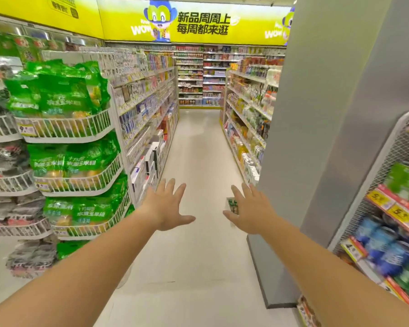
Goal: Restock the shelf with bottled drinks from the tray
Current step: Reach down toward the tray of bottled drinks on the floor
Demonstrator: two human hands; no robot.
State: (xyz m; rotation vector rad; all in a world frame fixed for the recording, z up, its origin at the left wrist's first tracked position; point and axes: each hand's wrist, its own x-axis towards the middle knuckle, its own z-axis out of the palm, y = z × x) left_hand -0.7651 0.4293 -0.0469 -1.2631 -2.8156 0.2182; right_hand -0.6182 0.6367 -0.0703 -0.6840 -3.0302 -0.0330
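Note:
Both my arms reach forward over the aisle floor. My left hand [168, 206] is held palm down with the fingers spread and holds nothing. My right hand [250, 208] is also spread flat, fingers apart. A small green and white pack [232, 205] shows just left of my right hand, partly hidden by the fingers; I cannot tell whether it touches the hand or lies on the floor beyond. No tray of bottled drinks is in view. Bottles stand on the upper right aisle shelf [257, 72], small and blurred.
A pale floor [198, 142] runs between the left shelving [149, 114] and the right shelving [243, 128]. White wire baskets [64, 131] of green bags stand at left. A grey pillar [316, 138] and a wire rack [392, 208] stand at right.

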